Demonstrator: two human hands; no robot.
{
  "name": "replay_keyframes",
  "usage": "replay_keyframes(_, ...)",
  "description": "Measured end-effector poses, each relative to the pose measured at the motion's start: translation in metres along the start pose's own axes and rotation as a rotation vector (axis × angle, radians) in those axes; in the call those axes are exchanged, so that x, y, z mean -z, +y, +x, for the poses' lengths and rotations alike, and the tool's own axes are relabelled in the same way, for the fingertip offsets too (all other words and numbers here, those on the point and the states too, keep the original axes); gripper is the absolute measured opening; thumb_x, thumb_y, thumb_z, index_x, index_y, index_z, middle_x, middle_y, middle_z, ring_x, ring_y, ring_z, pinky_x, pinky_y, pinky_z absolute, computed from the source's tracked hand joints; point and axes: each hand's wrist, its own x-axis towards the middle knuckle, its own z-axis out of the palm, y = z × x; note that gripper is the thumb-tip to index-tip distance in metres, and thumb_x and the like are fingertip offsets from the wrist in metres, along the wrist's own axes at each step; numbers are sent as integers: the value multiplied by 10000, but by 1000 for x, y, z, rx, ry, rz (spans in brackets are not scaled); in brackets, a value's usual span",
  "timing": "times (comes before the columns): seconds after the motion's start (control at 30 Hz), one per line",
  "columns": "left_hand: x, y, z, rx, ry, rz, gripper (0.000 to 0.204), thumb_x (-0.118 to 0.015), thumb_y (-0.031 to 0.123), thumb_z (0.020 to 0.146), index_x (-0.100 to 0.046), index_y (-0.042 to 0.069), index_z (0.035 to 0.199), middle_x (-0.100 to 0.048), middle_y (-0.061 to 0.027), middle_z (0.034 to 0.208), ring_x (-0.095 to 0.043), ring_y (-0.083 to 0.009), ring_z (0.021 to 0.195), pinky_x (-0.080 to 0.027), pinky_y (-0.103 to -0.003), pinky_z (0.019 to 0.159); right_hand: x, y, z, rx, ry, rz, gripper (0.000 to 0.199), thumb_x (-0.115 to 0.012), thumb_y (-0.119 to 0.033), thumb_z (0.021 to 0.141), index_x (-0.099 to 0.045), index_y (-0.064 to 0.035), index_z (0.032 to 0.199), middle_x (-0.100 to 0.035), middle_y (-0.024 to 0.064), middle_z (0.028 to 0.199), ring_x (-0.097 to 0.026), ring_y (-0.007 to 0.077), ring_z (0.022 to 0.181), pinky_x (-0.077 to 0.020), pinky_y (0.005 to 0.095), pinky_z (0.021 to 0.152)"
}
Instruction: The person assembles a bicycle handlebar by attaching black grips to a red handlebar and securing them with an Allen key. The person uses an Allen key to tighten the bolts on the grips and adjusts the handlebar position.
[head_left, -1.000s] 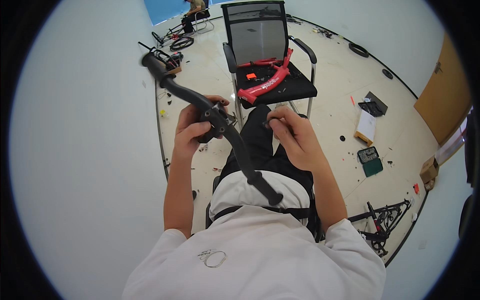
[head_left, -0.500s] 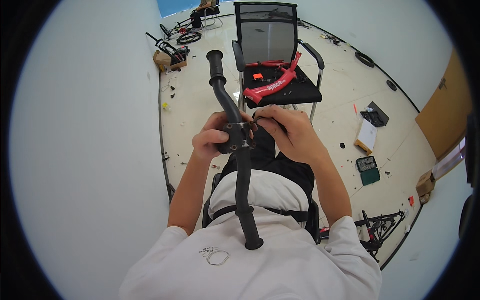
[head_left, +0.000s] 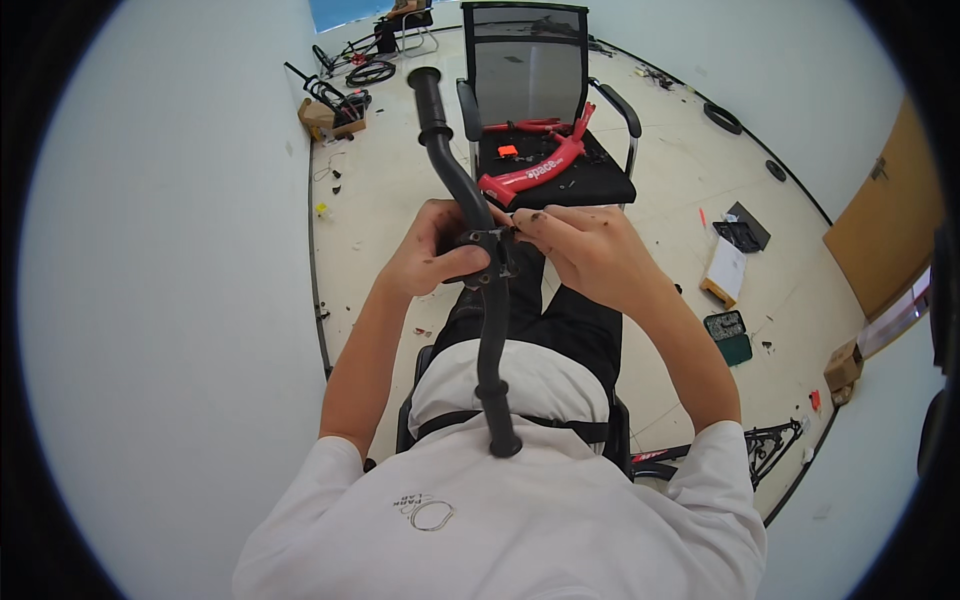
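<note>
Evidently both hands meet at the middle of a black handlebar [head_left: 490, 330], which is held up over the black trousers [head_left: 582, 335] of the seated person. One end grip [head_left: 427, 105] points away toward the chair; the other [head_left: 500, 425] hangs in front of the white shirt [head_left: 500, 520], and I can't tell whether it touches the cloth.

The left hand [head_left: 428, 255] is closed around the clamp [head_left: 487, 258], its thumb [head_left: 465, 263] laid across the near face and its other fingers mostly hidden behind. Its forearm [head_left: 355, 360] rises steeply, leaning inward from a bent elbow.

The right hand [head_left: 600, 245] comes in from the other side, back of the hand up, knuckles bent and fingertips drawn close together beside the clamp. Something dark and small shows there; whether they pinch it, I can't tell. This forearm [head_left: 690, 340] slants up and inward.

Beyond, a red frame tube [head_left: 545, 168] lies slantwise on the black chair seat [head_left: 610, 190], one end at the front left corner, with an orange piece [head_left: 508, 152] near the left edge. On the floor [head_left: 790, 260], an open green case [head_left: 735, 350] lies to the right, and a carton [head_left: 843, 370] stands at the floor's right edge.
</note>
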Motion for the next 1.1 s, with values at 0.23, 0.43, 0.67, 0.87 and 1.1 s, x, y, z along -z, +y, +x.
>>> replay_keyframes(0.23,-26,20,13,46,185,343,444,-820,60,774,-613,-13,1159,-698,-102,942,-654,-126,790,-549,-272,727,-7,-10,-4,-391,122,356,112,-617,-62,955,-625,-11,1054,-642,150,742,-609,289,581,-461,327,547)
replay_keyframes(0.43,-44,37,20,-264,312,796,436,-883,116,717,-672,-15,1076,-689,-57,825,-645,-104,700,-532,-258,646,-10,-16,0,-637,174,600,110,-567,-90,998,-602,11,1025,-583,102,669,-502,162,532,-413,283,541)
replay_keyframes(0.67,-29,16,7,-292,256,1148,544,-920,174,677,-665,38,1137,-714,-48,971,-693,-188,792,-542,-278,647,-21,-17,-2,-838,8,864,166,-502,-153,1041,-529,8,1071,-557,70,630,-585,122,568,-441,263,557)
replay_keyframes(0.87,-21,27,1,-125,244,786,432,-868,99,688,-692,5,1071,-684,-28,815,-631,-114,682,-505,-247,619,-3,-34,-19,-650,-116,689,323,-537,-146,1000,-486,36,1262,-671,127,790,-698,247,731,-555,359,710)
replay_keyframes(1.1,4,3,-15,98,194,293,325,-812,127,767,-688,1,1039,-633,0,778,-561,-58,640,-452,-214,597,12,-59,-34,171,-115,25,383,-733,-47,774,-681,-52,1154,-653,130,1191,-637,288,1127,-523,401,959)
